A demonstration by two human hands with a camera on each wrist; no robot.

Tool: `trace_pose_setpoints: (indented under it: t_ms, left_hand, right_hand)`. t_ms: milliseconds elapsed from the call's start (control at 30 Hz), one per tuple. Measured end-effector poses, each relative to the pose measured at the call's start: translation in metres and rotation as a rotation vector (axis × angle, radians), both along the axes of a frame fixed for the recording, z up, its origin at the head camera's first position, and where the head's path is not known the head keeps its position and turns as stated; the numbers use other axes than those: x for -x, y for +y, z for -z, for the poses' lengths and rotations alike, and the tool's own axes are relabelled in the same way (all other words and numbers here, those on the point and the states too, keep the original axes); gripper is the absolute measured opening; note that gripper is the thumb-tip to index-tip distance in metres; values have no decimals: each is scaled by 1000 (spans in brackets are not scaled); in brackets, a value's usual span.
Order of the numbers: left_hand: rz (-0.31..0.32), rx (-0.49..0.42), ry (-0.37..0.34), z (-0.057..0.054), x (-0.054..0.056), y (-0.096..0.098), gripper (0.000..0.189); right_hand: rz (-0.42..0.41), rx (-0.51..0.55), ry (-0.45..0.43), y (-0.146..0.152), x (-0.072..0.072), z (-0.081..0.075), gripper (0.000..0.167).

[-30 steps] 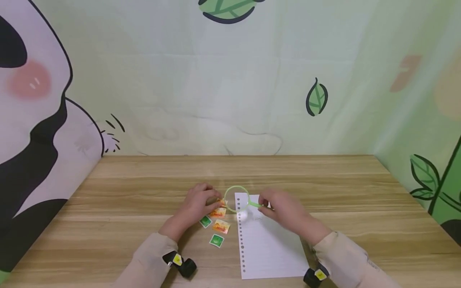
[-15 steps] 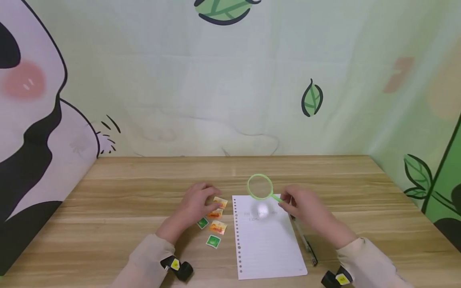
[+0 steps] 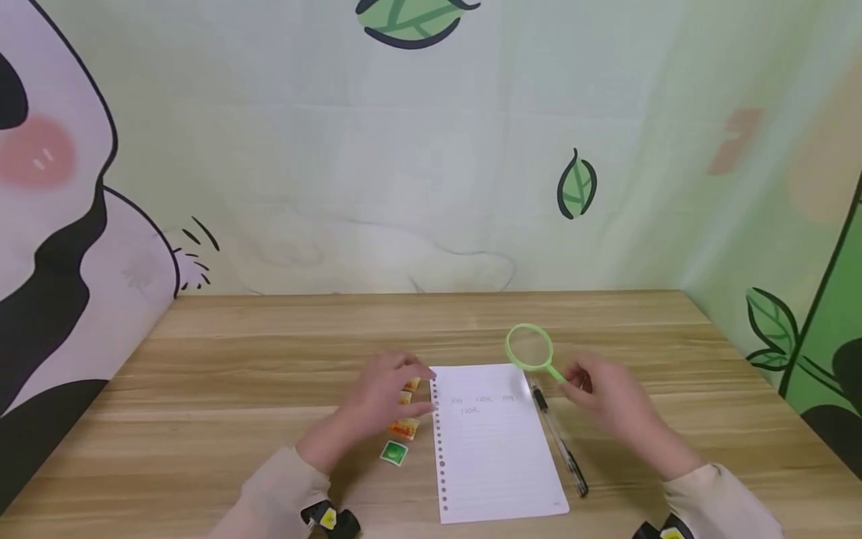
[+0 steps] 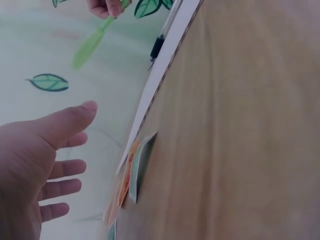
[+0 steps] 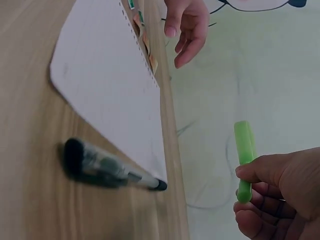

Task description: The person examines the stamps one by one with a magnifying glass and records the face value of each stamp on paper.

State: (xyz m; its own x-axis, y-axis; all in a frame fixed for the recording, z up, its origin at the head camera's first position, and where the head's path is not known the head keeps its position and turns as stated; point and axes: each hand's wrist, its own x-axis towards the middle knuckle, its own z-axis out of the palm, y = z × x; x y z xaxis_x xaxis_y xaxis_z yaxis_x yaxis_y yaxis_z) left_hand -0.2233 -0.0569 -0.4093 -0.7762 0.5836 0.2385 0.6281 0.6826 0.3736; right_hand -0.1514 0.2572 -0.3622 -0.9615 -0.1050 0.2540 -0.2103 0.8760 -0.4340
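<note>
My right hand [image 3: 609, 393] pinches the handle of a green magnifying glass [image 3: 554, 372], whose round lens stands above the far right corner of a sheet of lined paper [image 3: 498, 457]. In the right wrist view the magnifying glass [image 5: 243, 142] is seen edge-on between thumb and fingers. My left hand [image 3: 384, 393] hovers with spread fingers by the sheet's punched left edge, holding nothing; the left wrist view shows its fingers [image 4: 62, 187] apart. Beneath it lie small orange stamp-like pieces [image 3: 404, 428], partly hidden, and a green stamp-like piece [image 3: 393, 453].
A black-and-clear pen [image 3: 560, 442] lies along the right edge of the paper. Faint handwriting is at the top of the sheet. The wooden table [image 3: 269, 344] ends at a printed cloth backdrop [image 3: 323, 150].
My right hand has carried the magnifying glass rightward from beside the stamp-like pieces, across the paper. My left hand has shifted right toward the paper's edge, covering more of the pieces.
</note>
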Motion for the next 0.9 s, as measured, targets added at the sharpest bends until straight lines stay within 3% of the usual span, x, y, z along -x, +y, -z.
trace_pose_setpoints:
  t_ms: [200, 567, 900]
  left_hand:
    - [29, 18, 2, 1, -10, 3, 48]
    - [99, 68, 93, 9, -30, 5, 49]
    - [114, 90, 85, 14, -39, 6, 51]
  right_hand:
    - [56, -13, -11, 17, -6, 10, 10]
    - [117, -25, -78, 40, -15, 29, 12]
    - [162, 79, -208, 53, -23, 39, 10]
